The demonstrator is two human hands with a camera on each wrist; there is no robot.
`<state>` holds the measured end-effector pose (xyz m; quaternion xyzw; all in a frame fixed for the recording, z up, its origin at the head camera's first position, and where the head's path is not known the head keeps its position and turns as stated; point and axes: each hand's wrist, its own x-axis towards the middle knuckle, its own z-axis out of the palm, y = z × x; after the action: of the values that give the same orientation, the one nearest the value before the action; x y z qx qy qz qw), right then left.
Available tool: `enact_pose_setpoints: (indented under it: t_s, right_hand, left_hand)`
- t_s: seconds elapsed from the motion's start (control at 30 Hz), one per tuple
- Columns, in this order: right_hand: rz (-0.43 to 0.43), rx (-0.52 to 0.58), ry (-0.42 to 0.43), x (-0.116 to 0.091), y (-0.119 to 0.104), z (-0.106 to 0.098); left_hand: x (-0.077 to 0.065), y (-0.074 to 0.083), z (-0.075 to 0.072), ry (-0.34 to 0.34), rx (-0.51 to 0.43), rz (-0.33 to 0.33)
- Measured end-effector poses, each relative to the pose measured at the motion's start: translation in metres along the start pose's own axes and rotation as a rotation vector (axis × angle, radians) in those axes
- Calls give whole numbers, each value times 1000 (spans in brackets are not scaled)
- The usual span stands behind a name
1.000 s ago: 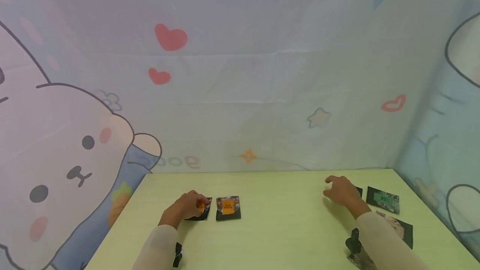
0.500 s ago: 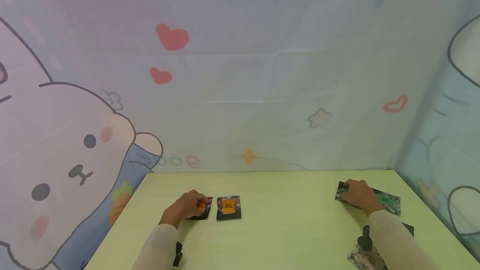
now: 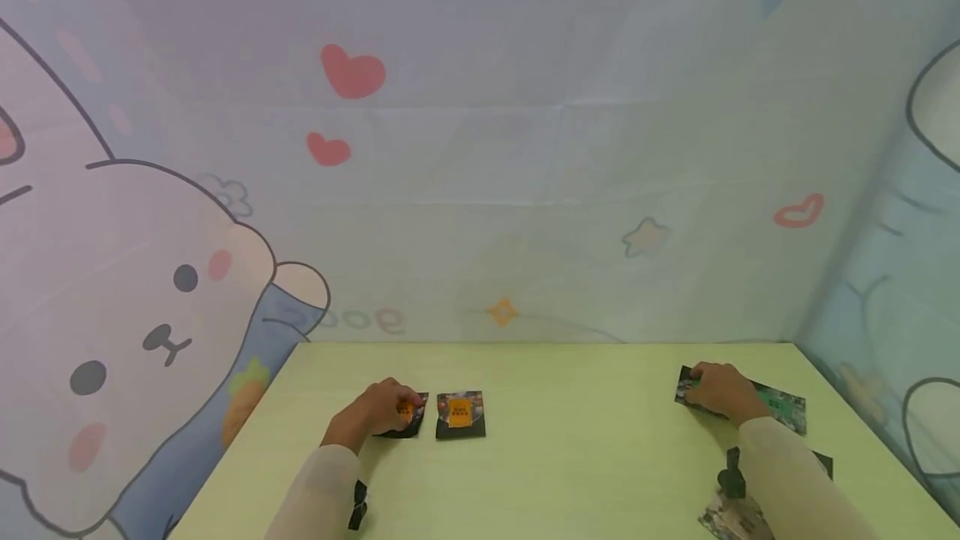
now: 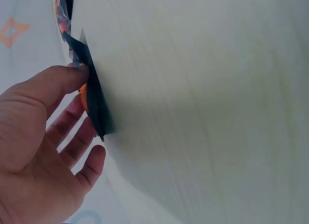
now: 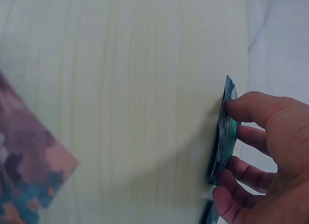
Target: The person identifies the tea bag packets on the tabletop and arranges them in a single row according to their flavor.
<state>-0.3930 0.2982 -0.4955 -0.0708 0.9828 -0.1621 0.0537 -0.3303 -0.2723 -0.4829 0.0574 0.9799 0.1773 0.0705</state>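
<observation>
The pale bench [image 3: 570, 448] carries everything. The right sleeve [image 3: 795, 473] crosses its right side, above a brown-patterned packet [image 3: 738, 517] near the front edge and a packet with a dark corner [image 3: 826, 463]; an arm brought back low might drag either out of place.

The left hand [image 3: 378, 407] pinches an orange-labelled packet [image 3: 411, 423] towards the bench's back left corner, thumb at the near side, fingers across the printed face. The right hand [image 3: 716, 390] has thumb and fingers clamped on a green-labelled packet [image 5: 223, 142] towards the back right corner.

Both packets look thin and slick, so a light pinch could let one slide, and a hard one might crease it. The second green packet [image 3: 792, 415] lies just beside the held one and could be nudged askew; the second orange packet [image 3: 461, 417] runs the same risk from the left hand.

The held orange packet has its dark end to the front edge, its visible side leaning slightly towards the back right. It looks nearly square, with no clear long axis. The green one sits skewed, its front side slanting towards the front right corner; the hand hides too much to tell its long axis.
</observation>
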Motion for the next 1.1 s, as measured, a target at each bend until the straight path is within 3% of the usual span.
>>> enact_pose_setpoints:
  t_s: [0.5, 1.1]
  right_hand:
    - [-52, -6, 27, -1, -10, 5]
    - [-95, 12, 26, 0, -45, 18]
  left_hand:
    - [0, 2, -2, -8, -1, 3]
    - [1, 2, -1, -10, -6, -7]
